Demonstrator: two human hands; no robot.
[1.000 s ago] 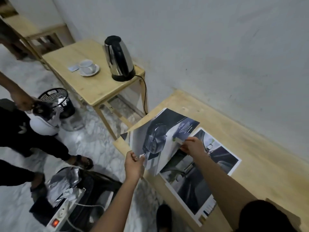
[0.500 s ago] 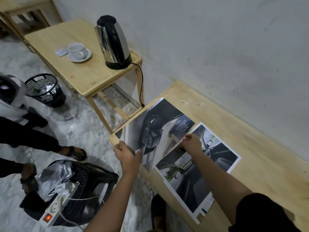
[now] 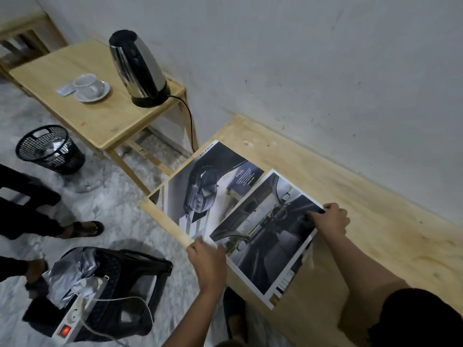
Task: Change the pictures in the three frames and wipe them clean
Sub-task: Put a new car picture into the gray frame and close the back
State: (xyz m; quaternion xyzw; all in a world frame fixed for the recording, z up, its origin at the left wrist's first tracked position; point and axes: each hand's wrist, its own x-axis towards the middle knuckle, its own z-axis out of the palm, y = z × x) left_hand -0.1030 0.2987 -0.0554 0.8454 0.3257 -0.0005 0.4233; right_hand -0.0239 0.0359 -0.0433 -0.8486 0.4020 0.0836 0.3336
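Waste basket point(image 3: 50, 149): black mesh, on the floor at far left.
Stool point(image 3: 130, 279): dark plastic, carrying crumpled foil and a white power strip point(image 3: 72, 321) with its red switch lit.
Side table point(image 3: 82, 116): holds a cup on a saucer point(image 3: 91, 87) and a steel kettle point(image 3: 137, 68).
Car print point(image 3: 200, 194): flat on the worktop's left end.
Left hand point(image 3: 208, 261): fingers and thumb pinch the interior print's near left edge.
Interior print point(image 3: 268, 236): overlaps the car print; its right side is raised off the wood.
Right hand point(image 3: 330, 219): fingers curled over the interior print's far right corner, gripping it.
Worktop point(image 3: 375, 221): pale wood, along the wall.
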